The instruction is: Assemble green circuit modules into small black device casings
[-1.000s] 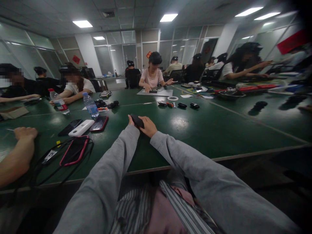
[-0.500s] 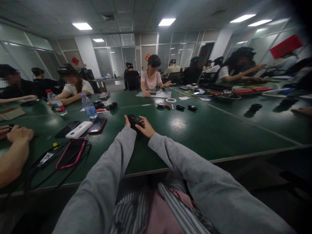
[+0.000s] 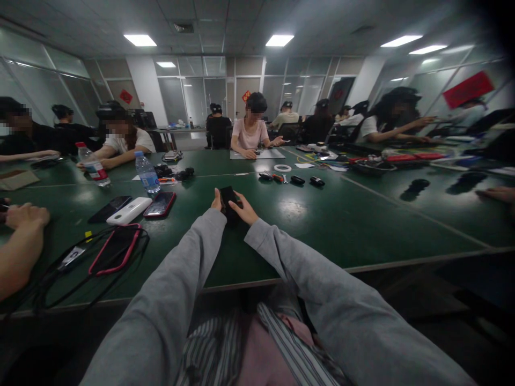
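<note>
My left hand (image 3: pixel 217 202) and right hand (image 3: pixel 246 212) both grip a small black device (image 3: pixel 228 199) — too dark to identify — my left fingers hidden behind it.

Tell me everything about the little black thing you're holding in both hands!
The small black object is dark all over, smooth and hard-looking, roughly oblong, and stands nearly upright just above the green table. The left hand has a thumb against its left edge; the right hand has fingers on its right side and lower part, so its bottom is hidden. It is too small and dark to make out buttons, markings or what it is.
</note>
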A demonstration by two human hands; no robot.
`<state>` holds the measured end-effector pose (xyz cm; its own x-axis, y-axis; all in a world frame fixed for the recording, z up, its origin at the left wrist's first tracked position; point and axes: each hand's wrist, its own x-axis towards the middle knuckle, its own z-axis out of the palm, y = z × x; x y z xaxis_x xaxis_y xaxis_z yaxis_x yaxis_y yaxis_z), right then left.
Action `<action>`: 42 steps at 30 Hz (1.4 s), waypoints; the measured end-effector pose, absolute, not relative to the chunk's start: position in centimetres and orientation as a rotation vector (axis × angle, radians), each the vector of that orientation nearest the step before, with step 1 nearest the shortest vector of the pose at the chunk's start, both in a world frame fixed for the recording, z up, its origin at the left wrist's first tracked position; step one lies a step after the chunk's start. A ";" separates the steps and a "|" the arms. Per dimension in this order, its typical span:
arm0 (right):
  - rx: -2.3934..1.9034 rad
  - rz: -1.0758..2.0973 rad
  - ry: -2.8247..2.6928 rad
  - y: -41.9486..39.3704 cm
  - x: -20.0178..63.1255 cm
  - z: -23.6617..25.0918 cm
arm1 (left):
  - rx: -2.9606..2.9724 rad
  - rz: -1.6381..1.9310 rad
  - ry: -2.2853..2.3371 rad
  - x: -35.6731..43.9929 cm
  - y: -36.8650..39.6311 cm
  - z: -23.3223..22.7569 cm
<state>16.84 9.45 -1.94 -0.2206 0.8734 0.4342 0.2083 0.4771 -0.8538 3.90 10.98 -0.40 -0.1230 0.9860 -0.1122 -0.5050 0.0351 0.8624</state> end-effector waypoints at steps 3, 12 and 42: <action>-0.939 0.876 -1.664 9.7 16.9 -2.1 | 0.613 1.453 0.998 4.0 11.0 -0.5; -0.917 0.751 -1.707 9.9 17.0 -2.4 | 0.871 1.520 1.012 4.0 10.5 -1.7; -0.840 0.865 -1.482 10.0 17.1 -2.4 | 1.180 1.544 1.202 3.9 9.3 -1.2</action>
